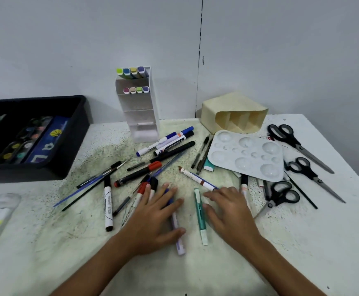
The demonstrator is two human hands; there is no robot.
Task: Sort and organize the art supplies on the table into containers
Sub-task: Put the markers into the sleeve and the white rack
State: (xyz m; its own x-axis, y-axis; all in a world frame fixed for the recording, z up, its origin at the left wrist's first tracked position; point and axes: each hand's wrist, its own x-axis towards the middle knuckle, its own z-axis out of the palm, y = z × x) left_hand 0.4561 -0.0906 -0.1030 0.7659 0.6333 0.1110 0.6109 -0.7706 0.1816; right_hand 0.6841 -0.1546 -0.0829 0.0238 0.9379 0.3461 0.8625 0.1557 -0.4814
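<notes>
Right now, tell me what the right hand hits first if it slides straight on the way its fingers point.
Probably the brown-tipped white marker: the right hand lies flat, its fingers aimed up-left, and that marker crosses just ahead of the fingertips.

One head-worn wide-angle view looks forward and down, close above both hands on the speckled white desk (pixel 302 242).

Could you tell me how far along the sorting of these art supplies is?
Early. Done: eight markers sit in the white tiered rack; paint sets lie in the black bin. In hand: the left hand rests flat on a purple marker, the right hand beside a teal marker. Left: loose pens, three scissors, the palette, the tipped cream organizer.
</notes>
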